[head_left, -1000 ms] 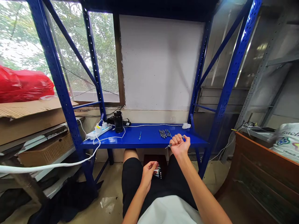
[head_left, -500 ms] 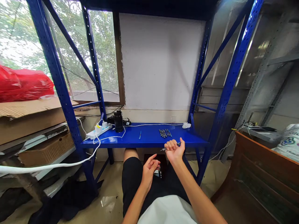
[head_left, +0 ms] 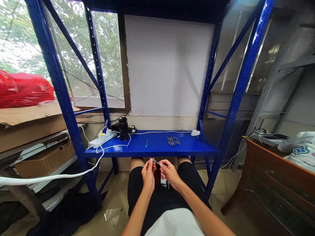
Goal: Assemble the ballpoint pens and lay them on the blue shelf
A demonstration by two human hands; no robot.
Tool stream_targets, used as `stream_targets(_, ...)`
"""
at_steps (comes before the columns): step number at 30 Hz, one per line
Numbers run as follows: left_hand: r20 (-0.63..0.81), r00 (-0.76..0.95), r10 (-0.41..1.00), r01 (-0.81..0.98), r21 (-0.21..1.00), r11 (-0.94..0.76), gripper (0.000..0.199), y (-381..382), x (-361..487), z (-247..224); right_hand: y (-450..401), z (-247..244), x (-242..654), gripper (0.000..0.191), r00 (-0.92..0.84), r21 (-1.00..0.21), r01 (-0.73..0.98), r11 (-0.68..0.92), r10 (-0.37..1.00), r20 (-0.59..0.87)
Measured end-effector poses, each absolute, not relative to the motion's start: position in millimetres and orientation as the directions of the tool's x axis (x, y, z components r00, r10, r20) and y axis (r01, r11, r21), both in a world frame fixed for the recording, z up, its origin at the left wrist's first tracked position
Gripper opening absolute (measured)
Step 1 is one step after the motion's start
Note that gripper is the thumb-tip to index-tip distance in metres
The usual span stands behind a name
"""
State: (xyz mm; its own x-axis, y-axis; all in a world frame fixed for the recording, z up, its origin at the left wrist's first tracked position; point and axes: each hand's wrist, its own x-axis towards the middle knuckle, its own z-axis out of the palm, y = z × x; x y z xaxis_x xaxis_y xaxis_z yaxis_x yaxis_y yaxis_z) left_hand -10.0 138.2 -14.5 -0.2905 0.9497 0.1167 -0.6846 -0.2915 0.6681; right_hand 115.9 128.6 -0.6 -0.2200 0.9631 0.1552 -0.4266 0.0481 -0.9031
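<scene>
Brought right hand [head_left: 170,173] inward toward left hand [head_left: 148,175]. Pinching a dark pen [head_left: 155,161] between both hands' fingertips, near the table [head_left: 159,141]. Could drop it through a loose pinch or uneven pull.

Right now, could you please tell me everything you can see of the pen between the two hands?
The pen is slim, straight and mostly dark, with paler grey parts; it looks like plastic. It is held slightly slanted above the lap, just in front of the blue table. Fingers of the left hand and right hand touch it towards opposite ends and partly hide it, so I cannot tell whether it is complete.
</scene>
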Motion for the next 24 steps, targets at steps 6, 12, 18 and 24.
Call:
stream_targets(6,0.135,-0.203,0.97,-0.697,0.676,-0.24,0.044,156.8,-18.7,1.5,135.3,8.9,121.2,0.031,-0.185,-0.913,-0.168,0.371,0.898,0.398)
stream_targets(12,0.095,-0.111,0.989,-0.671,0.727,-0.145,0.052,144.4,-5.3,-26.5,216.7,31.4,103.0,0.033,-0.14,-0.775,0.394,0.494,0.866,0.481)
stream_targets(18,0.005,-0.111,0.994,-0.562,0.825,-0.067,0.059,130.2,-9.4,-56.1,301.2,40.1,76.6,0.027,-0.169,-0.656,0.65,0.384,0.914,0.368)
stream_targets(24,-0.028,-0.061,0.998,-0.537,0.844,-0.009,0.059,128.7,-14.3,-53.6,306.2,25.1,68.5,0.041,-0.273,-0.526,0.721,0.451,0.883,0.383)
